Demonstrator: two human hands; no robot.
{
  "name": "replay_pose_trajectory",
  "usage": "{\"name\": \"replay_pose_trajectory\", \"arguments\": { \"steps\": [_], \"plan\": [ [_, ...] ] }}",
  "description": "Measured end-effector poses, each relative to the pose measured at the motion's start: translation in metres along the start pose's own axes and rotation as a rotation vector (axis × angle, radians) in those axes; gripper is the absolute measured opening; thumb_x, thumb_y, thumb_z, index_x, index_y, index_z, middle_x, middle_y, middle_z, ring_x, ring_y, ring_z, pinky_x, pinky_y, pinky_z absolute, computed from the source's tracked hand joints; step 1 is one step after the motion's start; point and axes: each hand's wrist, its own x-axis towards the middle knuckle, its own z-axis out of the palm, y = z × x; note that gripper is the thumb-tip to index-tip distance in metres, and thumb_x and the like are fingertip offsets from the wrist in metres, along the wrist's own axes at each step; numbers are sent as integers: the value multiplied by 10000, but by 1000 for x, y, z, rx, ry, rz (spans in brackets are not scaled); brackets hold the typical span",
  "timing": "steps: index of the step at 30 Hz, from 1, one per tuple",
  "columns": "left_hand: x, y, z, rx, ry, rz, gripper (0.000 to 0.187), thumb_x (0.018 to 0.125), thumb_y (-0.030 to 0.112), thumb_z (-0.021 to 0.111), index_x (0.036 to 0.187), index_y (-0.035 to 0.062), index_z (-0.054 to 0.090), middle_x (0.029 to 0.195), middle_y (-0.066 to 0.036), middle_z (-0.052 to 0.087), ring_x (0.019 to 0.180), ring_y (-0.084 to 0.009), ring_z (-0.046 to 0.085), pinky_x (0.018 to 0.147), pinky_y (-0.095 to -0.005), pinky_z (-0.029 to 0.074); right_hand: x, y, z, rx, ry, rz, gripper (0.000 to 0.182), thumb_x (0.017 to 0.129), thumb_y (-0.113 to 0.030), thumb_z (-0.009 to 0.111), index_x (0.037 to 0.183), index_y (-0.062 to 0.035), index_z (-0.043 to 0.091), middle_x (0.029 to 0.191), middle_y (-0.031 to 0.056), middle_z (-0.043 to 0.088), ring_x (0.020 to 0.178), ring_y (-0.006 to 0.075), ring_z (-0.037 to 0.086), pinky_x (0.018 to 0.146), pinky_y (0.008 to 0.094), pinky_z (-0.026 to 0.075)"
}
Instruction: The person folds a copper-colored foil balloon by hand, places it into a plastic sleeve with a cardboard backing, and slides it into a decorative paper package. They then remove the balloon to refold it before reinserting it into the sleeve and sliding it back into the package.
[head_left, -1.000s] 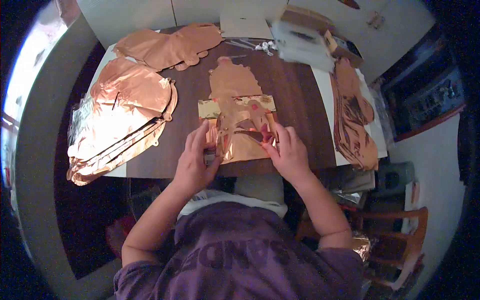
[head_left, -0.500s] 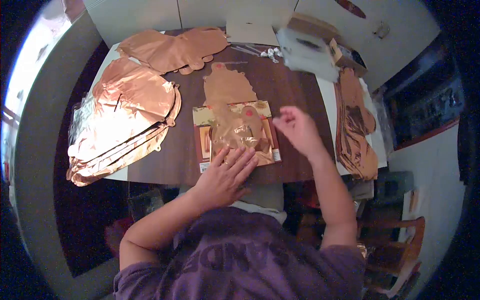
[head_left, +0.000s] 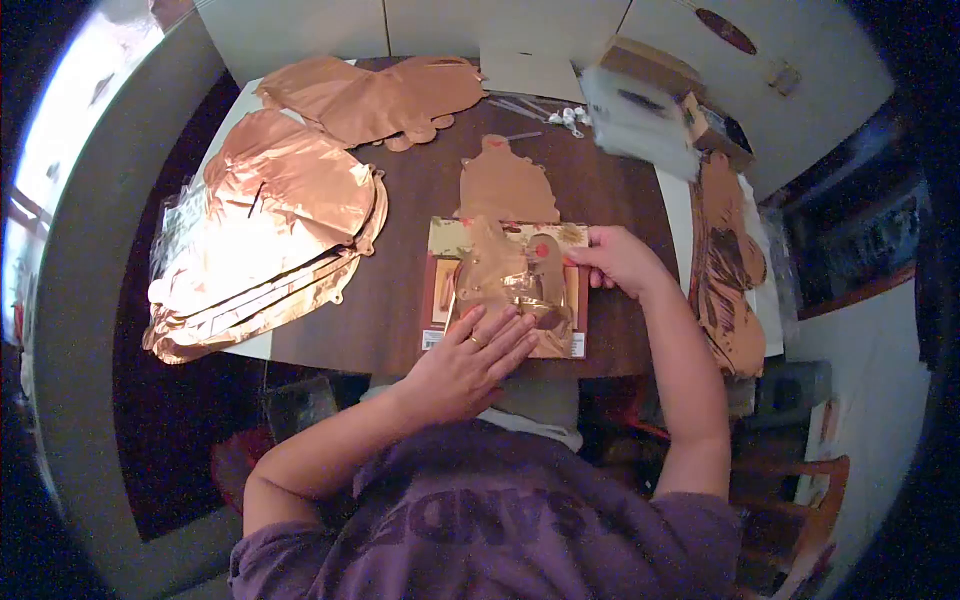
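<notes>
A copper-coloured foil balloon (head_left: 505,185) lies flat, its lower part folded over a printed card (head_left: 440,285) near the table's front edge. Small red spots show on the foil. My left hand (head_left: 465,365) rests flat on the lower part of the folded foil, fingers stretched out, a ring on one finger. At the card's upper right edge, my right hand (head_left: 625,265) pinches the card, with the thumb over its face and the other fingers curled beside it.
A stack of copper foil balloons (head_left: 280,220) covers the left side of the table (head_left: 610,340). Another foil balloon (head_left: 370,100) lies at the back. More folded foil (head_left: 725,270) is on the right, near a cardboard box (head_left: 715,125) and a clear plastic bag (head_left: 640,120).
My right hand has come down onto the card's right edge. The card and foil have turned slightly clockwise, while my left hand stays on the foil. The whole view has shifted a little.
</notes>
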Motion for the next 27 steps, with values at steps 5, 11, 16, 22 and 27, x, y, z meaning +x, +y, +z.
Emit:
{"name": "replay_pose_trajectory", "arguments": {
  "steps": [5,11,16,22,27],
  "plan": [
    [1,1,3,15,17,-10,893,735,384,721,1470,48,342,1536,-123,337,1430,-320,286,1168,-491,211,-9,5,-4,-80,33,25,212,903,-273,671,918,-61,680,679,-45,608,496,27,509,410,177,355],
    [2,-1,1,-121,50,-22,855,731,374,742,1430,31,387,1521,-154,348,1421,-342,296,1163,-511,212,-16,12,-2,58,56,-11,225,893,-255,685,974,-45,672,719,-29,636,498,30,526,398,177,334],
    [-8,-5,1,-158,185,-128,859,745,371,759,1431,27,374,1512,-182,346,1410,-388,299,1150,-569,200,-22,16,-6,155,32,-4,184,897,-208,683,978,-51,632,734,-23,630,496,36,527,395,176,332],
    [-23,-6,0,-142,424,-518,1081,643,378,842,1482,6,271,1436,-201,424,1340,-389,387,1134,-571,214,-26,21,-4,168,111,-75,147,908,-182,669,960,-64,599,735,-27,615,509,36,528,398,177,331],
    [-10,-13,-5,-164,496,-551,1058,687,283,819,1500,-12,208,1292,-161,533,1209,-360,486,1105,-561,266,-30,18,-14,246,258,-258,204,918,-185,653,1069,-54,613,751,-9,639,543,62,557,454,199,379]
  ]
}}
